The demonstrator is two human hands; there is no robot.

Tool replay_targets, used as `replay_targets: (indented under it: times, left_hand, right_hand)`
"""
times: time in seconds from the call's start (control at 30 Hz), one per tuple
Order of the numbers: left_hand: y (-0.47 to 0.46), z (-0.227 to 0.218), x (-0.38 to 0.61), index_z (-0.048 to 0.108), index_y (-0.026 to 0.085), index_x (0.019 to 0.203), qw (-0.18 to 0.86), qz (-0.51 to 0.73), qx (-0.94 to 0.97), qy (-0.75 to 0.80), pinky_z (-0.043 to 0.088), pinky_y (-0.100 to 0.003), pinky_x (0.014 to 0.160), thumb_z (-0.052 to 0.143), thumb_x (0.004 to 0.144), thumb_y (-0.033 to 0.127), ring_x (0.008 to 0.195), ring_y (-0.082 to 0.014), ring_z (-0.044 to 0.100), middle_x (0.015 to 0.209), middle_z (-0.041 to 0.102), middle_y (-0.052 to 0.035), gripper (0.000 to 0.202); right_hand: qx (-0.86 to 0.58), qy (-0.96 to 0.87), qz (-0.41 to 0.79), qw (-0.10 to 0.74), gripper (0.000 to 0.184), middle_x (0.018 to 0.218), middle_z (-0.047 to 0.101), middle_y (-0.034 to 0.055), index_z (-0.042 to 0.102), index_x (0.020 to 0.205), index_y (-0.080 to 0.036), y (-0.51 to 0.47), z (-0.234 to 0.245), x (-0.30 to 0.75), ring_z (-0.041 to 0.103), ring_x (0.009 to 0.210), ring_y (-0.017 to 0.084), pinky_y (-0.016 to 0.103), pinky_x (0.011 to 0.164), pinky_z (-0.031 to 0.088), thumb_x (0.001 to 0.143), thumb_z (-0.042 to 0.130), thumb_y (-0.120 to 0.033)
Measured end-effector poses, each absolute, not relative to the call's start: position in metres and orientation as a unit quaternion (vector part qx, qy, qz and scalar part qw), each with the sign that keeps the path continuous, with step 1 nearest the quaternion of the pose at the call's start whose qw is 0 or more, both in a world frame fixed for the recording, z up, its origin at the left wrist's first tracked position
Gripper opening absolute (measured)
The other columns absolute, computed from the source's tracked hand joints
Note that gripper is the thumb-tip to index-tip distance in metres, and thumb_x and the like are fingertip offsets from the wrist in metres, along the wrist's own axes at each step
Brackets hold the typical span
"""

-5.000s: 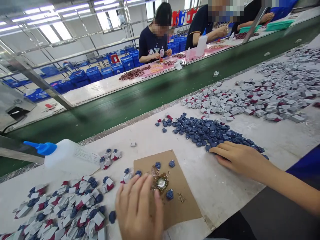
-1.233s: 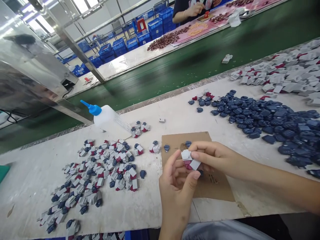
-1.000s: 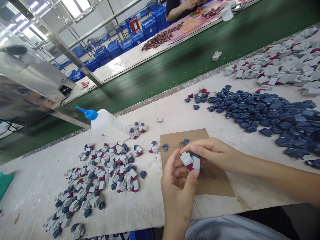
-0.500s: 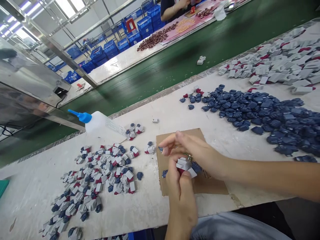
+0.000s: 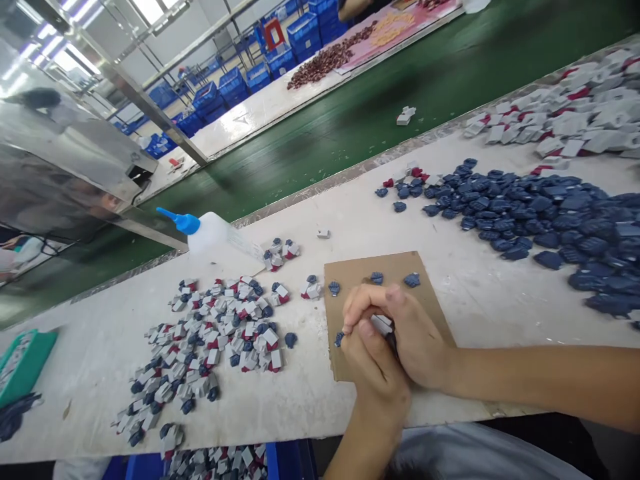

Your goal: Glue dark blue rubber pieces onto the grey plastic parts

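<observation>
Over a brown cardboard sheet (image 5: pixel 345 370), my two hands are pressed together around a small light-grey plastic part (image 5: pixel 383 324). My left hand (image 5: pixel 375 363) has its fingers and thumb wrapped about it from below. My right hand (image 5: pixel 417 327) closes over it from the right, its fingers meeting the left ones. Most of the part is hidden by the fingers. Several small dark-blue plastic pieces lie on the cardboard, among them one piece (image 5: pixel 412 280) near its far right corner and another piece (image 5: pixel 335 288) at its left edge.
On the left lies a pile of grey, maroon and blue assemblies (image 5: pixel 210 333), behind it a white bottle (image 5: pixel 220 243) with blue nozzle. Blue pieces (image 5: pixel 540 207) and grey parts (image 5: pixel 595 113) are heaped right. A green conveyor belt (image 5: pixel 320 147) runs beyond; a green bin (image 5: pixel 30 367) stands left.
My hands have closed together over the grey part, covering most of it. The view has shifted, showing more blue pieces on the cardboard and the green bin at left.
</observation>
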State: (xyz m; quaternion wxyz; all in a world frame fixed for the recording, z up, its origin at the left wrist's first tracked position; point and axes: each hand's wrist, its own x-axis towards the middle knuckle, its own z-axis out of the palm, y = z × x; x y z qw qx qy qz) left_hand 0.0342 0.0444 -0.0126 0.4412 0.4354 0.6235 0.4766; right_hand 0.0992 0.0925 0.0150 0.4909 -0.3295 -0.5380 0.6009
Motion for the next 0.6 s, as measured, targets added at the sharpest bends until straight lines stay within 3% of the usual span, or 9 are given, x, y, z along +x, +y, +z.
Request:
replay_targets:
  times: [0.07,0.13,0.27,0.33,0.4,0.47,0.6]
  left_hand:
    - [0.047,-0.008,0.018,0.065,0.021,0.091,0.354,0.468,0.507,0.632,0.044,-0.033,0.069,0.031,0.095,0.039,0.076,-0.0215,0.061,0.080,0.066,-0.0086,0.039]
    - [0.051,-0.002,-0.006,0.063,0.019,0.092,0.198,0.422,0.596,0.654,0.043,-0.032,0.064,0.034,0.094,0.037,0.071,-0.0217,0.059,0.075,0.064,-0.0081,0.034]
    - [0.067,-0.001,-0.052,0.063,0.014,0.094,-0.100,0.237,0.692,0.675,0.045,-0.038,0.078,0.049,0.088,0.027,0.092,-0.0278,0.058,0.090,0.066,-0.0139,0.020]
    - [0.080,-0.006,-0.065,0.061,0.015,0.110,-0.144,0.155,0.731,0.649,0.041,-0.047,0.091,0.049,0.088,0.024,0.113,-0.0326,0.052,0.116,0.062,-0.0173,0.027]
    - [0.093,-0.013,-0.071,0.057,0.023,0.119,-0.142,0.100,0.774,0.609,0.034,-0.055,0.100,0.048,0.089,0.024,0.127,-0.0333,0.043,0.132,0.055,-0.0129,0.032]
    - [0.101,-0.018,-0.076,0.059,0.025,0.115,-0.133,0.065,0.795,0.588,0.031,-0.057,0.104,0.046,0.089,0.021,0.128,-0.0301,0.045,0.129,0.059,-0.0091,0.029]
    - [0.100,-0.021,-0.094,0.061,0.021,0.107,-0.148,0.034,0.777,0.611,0.039,-0.054,0.100,0.047,0.082,0.010,0.114,-0.0268,0.057,0.117,0.066,-0.0090,0.030]
  right_hand:
    - [-0.311,-0.599,0.568,0.472,0.056,0.070,0.060,0.0033,0.057,0.073,-0.020,0.096,0.015,0.095,0.057,0.069,0.015,0.031,0.069,0.047,0.095,0.021,-0.056]
    - [-0.285,-0.666,0.525,0.446,0.047,0.086,0.063,0.0057,0.060,0.087,-0.020,0.104,0.017,0.094,0.058,0.085,0.018,0.033,0.080,0.045,0.098,0.023,-0.048]
    - [-0.330,-0.715,0.438,0.435,0.032,0.111,0.060,0.0067,0.057,0.107,-0.023,0.128,0.024,0.102,0.052,0.109,0.021,0.036,0.094,0.039,0.097,0.033,-0.042]
    - [-0.378,-0.710,0.410,0.430,0.031,0.109,0.061,0.0063,0.057,0.104,-0.024,0.142,0.023,0.105,0.054,0.108,0.021,0.037,0.094,0.040,0.096,0.033,-0.042]
    - [-0.401,-0.720,0.377,0.423,0.030,0.108,0.062,0.0073,0.057,0.103,-0.023,0.157,0.017,0.105,0.055,0.107,0.023,0.040,0.094,0.041,0.095,0.034,-0.042]
    - [-0.404,-0.760,0.321,0.396,0.029,0.112,0.061,0.0093,0.058,0.104,-0.023,0.175,0.009,0.101,0.053,0.111,0.026,0.046,0.096,0.039,0.093,0.038,-0.041]
    - [-0.380,-0.846,0.252,0.277,0.041,0.128,0.053,0.0184,0.058,0.116,-0.015,0.217,-0.005,0.075,0.041,0.125,0.035,0.055,0.103,0.032,0.086,0.049,-0.041]
